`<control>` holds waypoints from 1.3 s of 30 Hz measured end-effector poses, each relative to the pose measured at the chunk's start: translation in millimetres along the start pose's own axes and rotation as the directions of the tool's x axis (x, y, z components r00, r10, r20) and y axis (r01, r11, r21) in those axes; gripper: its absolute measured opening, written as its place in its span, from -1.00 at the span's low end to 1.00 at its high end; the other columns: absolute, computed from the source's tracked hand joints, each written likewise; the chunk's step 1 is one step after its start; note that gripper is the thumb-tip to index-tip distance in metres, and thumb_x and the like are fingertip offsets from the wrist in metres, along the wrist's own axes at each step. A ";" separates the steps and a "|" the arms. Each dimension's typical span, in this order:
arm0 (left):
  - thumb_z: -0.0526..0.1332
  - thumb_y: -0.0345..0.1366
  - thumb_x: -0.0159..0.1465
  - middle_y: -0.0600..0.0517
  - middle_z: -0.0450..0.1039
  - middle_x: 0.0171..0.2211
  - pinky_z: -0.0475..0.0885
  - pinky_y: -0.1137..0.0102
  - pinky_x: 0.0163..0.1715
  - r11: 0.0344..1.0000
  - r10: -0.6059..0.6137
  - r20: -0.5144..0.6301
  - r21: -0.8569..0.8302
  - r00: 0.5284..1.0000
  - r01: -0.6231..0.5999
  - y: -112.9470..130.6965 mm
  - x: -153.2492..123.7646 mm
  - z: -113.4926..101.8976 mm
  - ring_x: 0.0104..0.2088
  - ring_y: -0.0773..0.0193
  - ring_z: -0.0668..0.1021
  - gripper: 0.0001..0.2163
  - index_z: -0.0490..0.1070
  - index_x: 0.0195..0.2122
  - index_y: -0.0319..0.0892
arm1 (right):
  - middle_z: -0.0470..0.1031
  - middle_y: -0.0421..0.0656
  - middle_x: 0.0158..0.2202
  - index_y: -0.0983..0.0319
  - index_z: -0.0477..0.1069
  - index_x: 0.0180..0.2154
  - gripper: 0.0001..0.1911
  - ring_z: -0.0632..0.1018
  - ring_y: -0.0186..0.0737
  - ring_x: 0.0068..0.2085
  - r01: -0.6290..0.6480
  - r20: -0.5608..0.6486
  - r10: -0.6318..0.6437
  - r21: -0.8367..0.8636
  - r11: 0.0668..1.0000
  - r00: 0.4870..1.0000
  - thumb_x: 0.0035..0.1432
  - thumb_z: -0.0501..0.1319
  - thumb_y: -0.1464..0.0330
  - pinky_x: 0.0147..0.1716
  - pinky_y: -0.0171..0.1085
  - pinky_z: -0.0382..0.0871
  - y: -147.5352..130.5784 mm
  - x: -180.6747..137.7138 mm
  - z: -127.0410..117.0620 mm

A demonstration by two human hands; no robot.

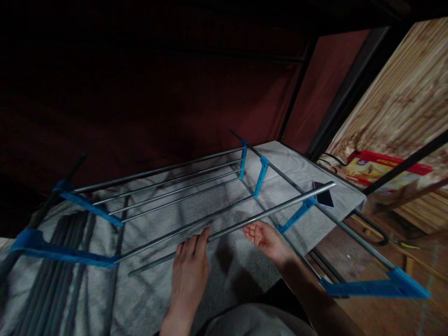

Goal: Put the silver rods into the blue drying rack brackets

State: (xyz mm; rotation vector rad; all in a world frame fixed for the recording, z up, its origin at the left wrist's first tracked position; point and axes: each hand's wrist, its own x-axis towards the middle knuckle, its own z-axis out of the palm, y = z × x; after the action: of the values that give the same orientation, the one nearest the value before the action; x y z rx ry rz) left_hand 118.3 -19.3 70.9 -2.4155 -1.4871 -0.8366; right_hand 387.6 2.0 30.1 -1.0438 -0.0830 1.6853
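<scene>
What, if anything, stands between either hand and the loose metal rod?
Nothing visible: the left hand is on the metal rod, and the right hand is right at it. The rod crosses a blue bracket in view, but beyond both hands.

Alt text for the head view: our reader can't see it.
A person's left hand holds a slanting metal rod, the right hand touching it, over a blue-bracketed frame partly on grey cloth. More rods lie side by side at picture left; a dark phone-like slab lies at right.

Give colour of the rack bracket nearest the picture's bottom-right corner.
Blue. The bracket shows best in the head view, the only one.
</scene>
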 end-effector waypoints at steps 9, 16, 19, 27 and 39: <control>0.02 -0.55 0.48 -0.09 0.76 -0.02 0.57 0.15 0.01 0.996 -0.040 0.088 0.077 0.995 0.033 -28.7 -32.3 30.2 -0.06 0.03 0.75 -0.53 0.55 0.29 -0.17 | 0.75 -0.12 -0.26 0.16 0.57 -0.22 -0.87 0.73 -0.23 -0.26 0.022 0.003 -0.022 -0.026 0.999 1.000 0.20 0.43 0.46 -0.17 -0.26 0.62 5.4 1.5 -2.1; -0.01 -0.57 0.46 -0.10 0.76 0.06 0.56 0.13 0.13 0.983 -0.180 0.276 0.091 0.944 0.161 -36.3 -51.6 52.9 0.00 0.04 0.75 -0.45 0.61 0.28 -0.11 | 0.75 -0.13 -0.23 0.14 0.57 -0.26 -0.74 0.75 -0.13 -0.14 0.155 0.009 -0.155 -0.058 0.986 0.988 0.00 0.55 0.35 -0.04 -0.16 0.63 12.4 3.3 -7.4; -0.02 -0.58 0.45 -0.11 0.76 0.06 0.57 0.11 0.16 0.976 -0.217 0.344 0.090 0.913 0.198 -36.6 -50.8 53.6 0.02 0.01 0.75 -0.43 0.63 0.30 -0.10 | 0.74 -0.16 -0.22 0.13 0.60 -0.22 -0.69 0.75 -0.08 -0.08 0.248 0.014 -0.247 -0.059 0.967 0.969 -0.04 0.58 0.33 0.07 -0.08 0.62 12.4 3.8 -9.6; 0.03 -0.63 0.39 -0.11 0.78 0.03 0.62 0.11 0.11 0.974 -0.227 0.372 0.108 0.900 0.201 -37.3 -61.8 64.4 -0.02 -0.03 0.77 -0.43 0.67 0.25 -0.10 | 0.79 -0.14 -0.12 0.11 0.64 -0.19 -0.61 0.76 -0.07 -0.07 0.308 -0.040 -0.310 -0.059 0.950 0.950 -0.11 0.63 0.28 0.08 -0.08 0.65 10.2 15.2 -21.9; 0.06 -0.25 0.51 -0.11 0.79 0.07 0.68 0.08 0.09 0.946 -0.263 0.366 -0.082 0.893 0.312 -71.1 -90.2 83.2 0.04 -0.07 0.79 -0.59 0.72 0.12 -0.06 | 0.76 -0.01 -0.09 0.03 0.59 -0.23 -0.56 0.69 0.21 0.19 0.337 -0.133 -0.370 -0.221 0.915 0.919 -0.12 0.59 0.03 0.31 0.19 0.54 18.6 48.3 -59.3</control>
State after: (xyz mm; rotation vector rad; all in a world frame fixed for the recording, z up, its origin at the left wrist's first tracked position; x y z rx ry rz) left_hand 56.5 -17.9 -56.7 -2.5876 -2.0235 -0.5939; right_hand 412.4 8.0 -44.3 -1.2350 -0.3124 1.2696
